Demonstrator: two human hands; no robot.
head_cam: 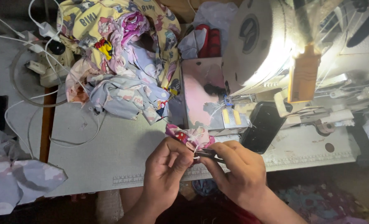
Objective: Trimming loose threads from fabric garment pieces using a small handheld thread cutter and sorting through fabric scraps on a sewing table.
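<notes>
Both hands are down at the near edge of the sewing table [109, 161], pretty much touching each other. Left hand [165, 166] has its fingers curled in and is pinching a small pink printed fabric piece [188, 137] w/ red and white bits in it; the cloth bunches up just far of the knuckles and sits right at the table's front edge. Right hand [238, 168] is closed around a small dark metal tool [207, 154], looks like thread snips or tweezers but can't tell which, tip pointing left toward the left thumb and the cloth. A bit of white thread seems to run between tool and fabric, too small to be sure tho. Just far of the hands is a box-ish metal guard [201, 95] w/ pinkish reflections, and to the right of that the big white sewing machine [267, 45] w/ its lamp glaring hard, so detail there is blown out. A black flat thing, prob a phone [262, 126], leans beside the machine base, near the right hand. Far left-center there's a heap of printed garments [122, 62], yellow, lilac and grey cartoon prints, all crumpled. Further left, white cables and a plug strip [47, 62]. More pale printed cloth [14, 178] hangs off the near left corner. A ruler strip [128, 179] is marked along the table's front edge.
</notes>
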